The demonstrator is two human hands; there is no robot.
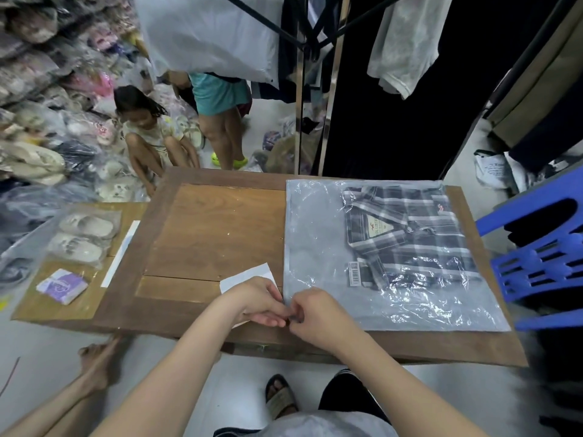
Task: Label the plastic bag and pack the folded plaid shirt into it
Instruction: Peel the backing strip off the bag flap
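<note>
Plaid shirt (407, 234), folded, lies inside plastic bag (315, 247) on right side of worktop (214, 228); barcode label (355, 273) on bag. White sheet (249, 274) beside bag, partly under left grip (258, 305). Right grip (318, 316) pinches at bag's near left corner; left fingertips meet it, and I cannot tell what they hold.

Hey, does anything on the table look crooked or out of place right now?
The plaid shirt sits skewed in the plastic bag, crowded toward its far right corner. Nothing looks spilled or torn.
</note>
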